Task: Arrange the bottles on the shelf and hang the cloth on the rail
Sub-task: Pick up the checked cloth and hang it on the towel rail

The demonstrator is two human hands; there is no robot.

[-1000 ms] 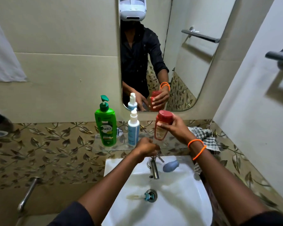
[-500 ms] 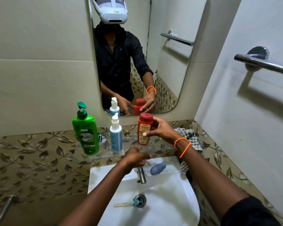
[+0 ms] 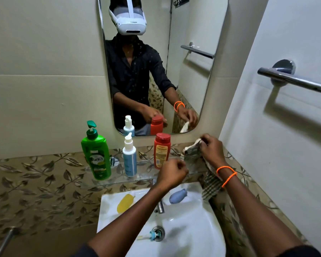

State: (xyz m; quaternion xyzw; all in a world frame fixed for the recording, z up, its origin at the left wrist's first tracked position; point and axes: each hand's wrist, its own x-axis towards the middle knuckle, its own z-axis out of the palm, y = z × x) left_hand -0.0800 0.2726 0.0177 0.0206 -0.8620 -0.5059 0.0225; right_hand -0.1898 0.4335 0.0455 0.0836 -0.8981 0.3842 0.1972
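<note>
Three bottles stand upright in a row on the glass shelf point(image 3: 119, 179): a green pump bottle point(image 3: 97, 154), a blue-and-white spray bottle point(image 3: 129, 160) and a red bottle point(image 3: 162, 151). My right hand point(image 3: 210, 150), with orange bands at the wrist, grips the upper end of a checked cloth point(image 3: 191, 154) at the shelf's right end; the cloth hangs down past the basin's corner. My left hand point(image 3: 171, 173) is a closed fist just below and right of the red bottle, holding nothing. A chrome rail point(image 3: 293, 81) runs along the right wall, bare.
Below the shelf sits a white basin point(image 3: 202, 229) with a tap point(image 3: 160, 206), a yellow soap piece point(image 3: 125, 203), a grey-blue object point(image 3: 178, 195) and a small brush point(image 3: 150, 236) by the drain. A mirror point(image 3: 193, 80) hangs above. A metal pipe point(image 3: 6, 242) shows at lower left.
My right hand let go of the red bottle, which now stands on the shelf, and moved right to take hold of the checked cloth. The view tilted up and right.
</note>
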